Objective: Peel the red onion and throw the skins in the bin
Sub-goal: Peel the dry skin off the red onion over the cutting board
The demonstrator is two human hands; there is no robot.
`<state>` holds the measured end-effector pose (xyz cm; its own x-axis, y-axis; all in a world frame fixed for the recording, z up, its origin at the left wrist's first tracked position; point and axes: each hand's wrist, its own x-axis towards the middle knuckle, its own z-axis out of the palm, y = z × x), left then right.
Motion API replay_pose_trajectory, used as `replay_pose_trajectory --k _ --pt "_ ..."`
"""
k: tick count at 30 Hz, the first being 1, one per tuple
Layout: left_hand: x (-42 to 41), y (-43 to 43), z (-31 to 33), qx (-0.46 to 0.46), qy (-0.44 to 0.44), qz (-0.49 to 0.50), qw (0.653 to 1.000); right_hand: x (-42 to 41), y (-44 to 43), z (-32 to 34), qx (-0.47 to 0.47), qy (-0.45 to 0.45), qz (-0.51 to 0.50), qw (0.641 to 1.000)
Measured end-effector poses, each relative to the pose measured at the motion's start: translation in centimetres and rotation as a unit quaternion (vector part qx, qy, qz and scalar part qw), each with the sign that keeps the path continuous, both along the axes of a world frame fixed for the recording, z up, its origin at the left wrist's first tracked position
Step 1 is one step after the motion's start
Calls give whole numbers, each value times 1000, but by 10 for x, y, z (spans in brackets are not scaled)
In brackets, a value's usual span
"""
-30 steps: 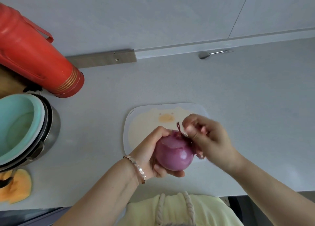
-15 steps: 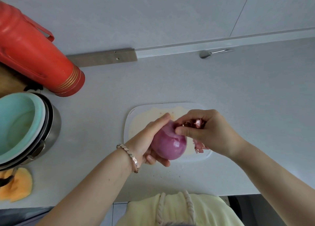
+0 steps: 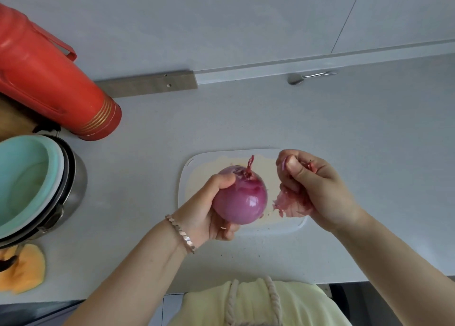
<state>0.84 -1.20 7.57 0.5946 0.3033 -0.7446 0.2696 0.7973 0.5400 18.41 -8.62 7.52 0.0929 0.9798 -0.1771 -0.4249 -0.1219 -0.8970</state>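
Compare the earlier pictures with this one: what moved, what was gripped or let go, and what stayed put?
The right hand, which was pinching at the top of the red onion, has pulled away to the right, carrying skins bunched in its curled fingers. The left hand still grips the onion above the cutting board. The red flask and stacked pots have not moved.

Red onion (image 3: pixel 242 197): glossy purple, mostly bare, with a dry stem tuft on top; held over the white cutting board (image 3: pixel 194 168).
Left hand (image 3: pixel 206 212): grips the onion from its left side, thumb near the stem; a bracelet (image 3: pixel 181 233) is on the wrist.
Right hand (image 3: pixel 317 187): just beside the onion, not touching it, fingers curled round pinkish skins (image 3: pixel 288 203).
Counter (image 3: pixel 344 128): pale grey; a red thermos flask (image 3: pixel 49 79) at far left, a steel pot (image 3: pixel 73 190) holding a mint-green bowl (image 3: pixel 24 178) near it, a spoon (image 3: pixel 302 78) by the wall.
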Motion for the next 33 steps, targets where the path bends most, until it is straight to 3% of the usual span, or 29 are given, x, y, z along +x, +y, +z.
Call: replay_pose_trajectory --k 6,11,20,25,33 --pt "-3 1 5 -7 -24 16 1000 2 -2 8 -27 -11 22 999" --pt "-1 -2 9 37 22 9 999 -3 -6 24 -29 -198 21 980" --pt "1 -1 10 83 62 -38 994 -2 -3 19 48 -411 78 907" --pt "2 1 13 90 76 -75 990 3 1 17 95 -454 100 880" --pt "3 2 10 77 90 -135 984 8 3 19 101 -451 210 861"
